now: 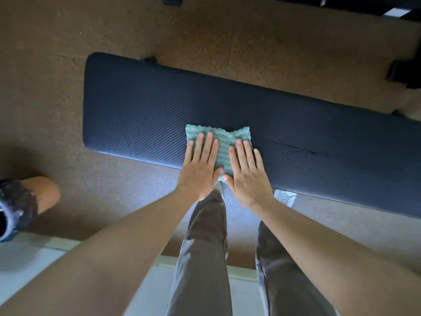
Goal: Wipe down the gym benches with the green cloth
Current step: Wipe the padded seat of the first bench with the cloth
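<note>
A person stands over a dark padded gym bench (pixel 141 106) on a speckled brown floor (pixel 45 65), both palms flat on a green cloth (pixel 224 142) spread near the pad's front edge. The left hand (pixel 200 166) and right hand (pixel 247 172) lie side by side, fingers straight and slightly spread, pressing the cloth rather than gripping it, thumbs nearly touching. Grey trousers (pixel 202 258) and a white shoe (pixel 284 197) show below. A dark streak (pixel 300 150) marks the pad to the right.
</note>
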